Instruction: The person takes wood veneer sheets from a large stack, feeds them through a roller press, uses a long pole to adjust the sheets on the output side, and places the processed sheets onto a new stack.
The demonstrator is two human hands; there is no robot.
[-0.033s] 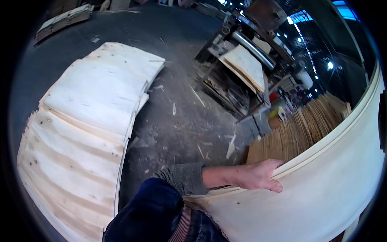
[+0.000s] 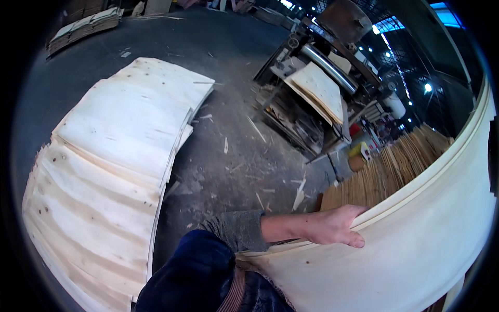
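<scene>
My left hand (image 2: pixel 332 226) reaches across from the left and is closed over the upper edge of large, pale wood veneer sheets (image 2: pixel 390 255). Its thumb presses on the near face, while the fingers go over the edge and are hidden behind it. The sheets stand on edge and curve from beside my body up to the far right; at least two edges show at the top. My right hand is not in view. To the left lies a low, wide stack of veneer sheets (image 2: pixel 119 119), some with knots and wavy brown bands.
A roller machine (image 2: pixel 327 65) with sheets (image 2: pixel 317 88) on its bed stands ahead to the right. Behind the held sheets is a pile of brown veneer (image 2: pixel 384 171). Wood splinters (image 2: pixel 299 195) litter the dark floor (image 2: pixel 223 171). Another stack (image 2: pixel 86 28) lies far left.
The floor, stacks and machine sit very slightly lower and further right in the view. My left hand keeps the same hold on the veneer sheets.
</scene>
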